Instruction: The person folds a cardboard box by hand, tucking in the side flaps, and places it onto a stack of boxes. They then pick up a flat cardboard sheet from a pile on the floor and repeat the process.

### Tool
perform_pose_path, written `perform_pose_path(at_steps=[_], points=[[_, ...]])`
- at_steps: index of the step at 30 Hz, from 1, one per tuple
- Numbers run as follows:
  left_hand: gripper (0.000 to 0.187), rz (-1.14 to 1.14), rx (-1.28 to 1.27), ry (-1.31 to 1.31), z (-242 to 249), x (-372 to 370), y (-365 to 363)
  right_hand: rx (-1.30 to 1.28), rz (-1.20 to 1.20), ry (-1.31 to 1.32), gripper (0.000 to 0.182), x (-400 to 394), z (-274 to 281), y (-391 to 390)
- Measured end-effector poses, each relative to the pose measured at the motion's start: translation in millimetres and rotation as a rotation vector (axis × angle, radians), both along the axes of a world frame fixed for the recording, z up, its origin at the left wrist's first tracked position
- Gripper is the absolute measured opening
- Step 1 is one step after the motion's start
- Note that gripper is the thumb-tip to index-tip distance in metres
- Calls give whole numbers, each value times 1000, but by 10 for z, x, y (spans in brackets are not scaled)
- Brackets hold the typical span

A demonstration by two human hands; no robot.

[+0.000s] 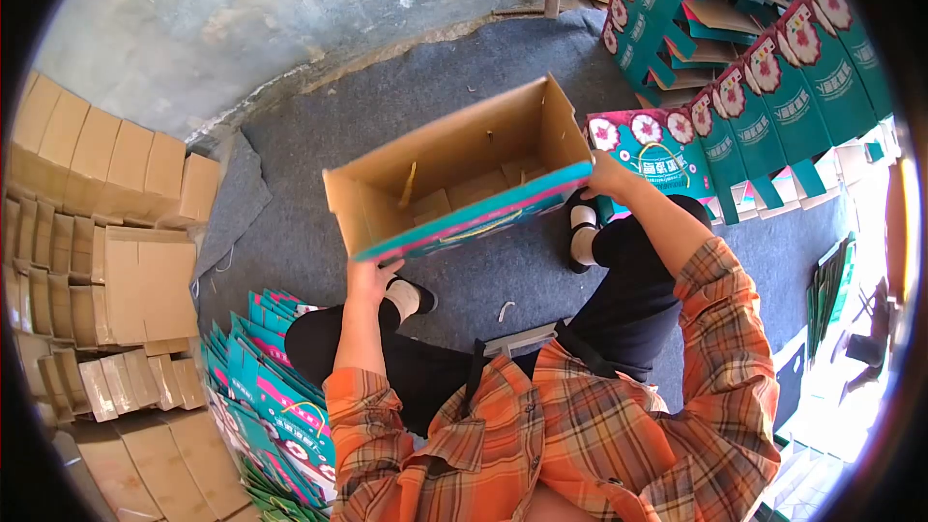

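An open-topped cardboard gift box (454, 169) is held up in front of me, tilted, with its bare brown inside showing. Its near outer face is teal with a pink stripe and a yellow cord handle. My left hand (370, 280) is closed on the near left corner. At the near right corner, my right hand (609, 179) grips the side, its fingers partly hidden. Just beyond that hand, a finished-looking teal box (650, 150) with white-and-maroon round prints stands at the end of a row.
Teal printed boxes (764, 126) are lined up and stacked to the right. Flat teal cartons (275, 396) lean in a pile beside my left leg. Plain brown cartons (145, 280) are stacked along the left. Grey matting (319, 135) covers the floor up to a concrete wall (319, 10).
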State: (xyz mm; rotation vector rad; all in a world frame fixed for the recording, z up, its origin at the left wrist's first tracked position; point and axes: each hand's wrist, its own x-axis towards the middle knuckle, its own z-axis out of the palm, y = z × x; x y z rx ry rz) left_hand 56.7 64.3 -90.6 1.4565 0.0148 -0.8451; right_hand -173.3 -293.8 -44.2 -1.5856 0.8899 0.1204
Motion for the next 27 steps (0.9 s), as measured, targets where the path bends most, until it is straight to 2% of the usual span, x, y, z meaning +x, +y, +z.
perform_pose_path(at_steps=[1,2,6,8,10,11,13,14,16,18,20,22,23,25,27], points=[[46,37,13,21,-64,31,36,-31,31,-23,33,-17,-59,4],[46,37,17,24,-103,76,72,-59,64,-44,29,-25,-79,25],[45,-36,136,54,-53,82,77,-101,196,149,43,35,-81,48],[46,-45,171,64,66,4,-25,-112,168,156,44,70,-121,44],[51,-32,342,-97,143,-42,-115,-125,137,164,45,96,-153,29],[51,-36,343,-95,171,-55,-150,-120,113,129,45,104,-160,30],[54,-79,413,-253,217,-57,-224,-117,89,96,46,127,-158,-5],[54,-79,412,-250,117,11,-223,-217,99,59,40,141,-157,-38],[56,-112,414,-617,-158,197,-186,-314,112,22,36,191,-188,-85],[60,-84,433,-668,126,59,-314,-742,-27,-47,28,248,-283,-105],[65,-56,449,-719,203,-4,-373,-681,-50,-11,28,309,-35,-13],[69,-78,338,-941,143,-6,-382,-724,-15,-136,29,342,-14,18],[69,-79,338,-940,139,-6,-382,-724,-15,-135,29,343,-63,13],[66,-152,499,-1059,129,-9,-365,-967,180,-242,42,353,-185,22],[64,-184,530,-1042,126,2,-350,-913,222,-177,46,395,-199,18]])
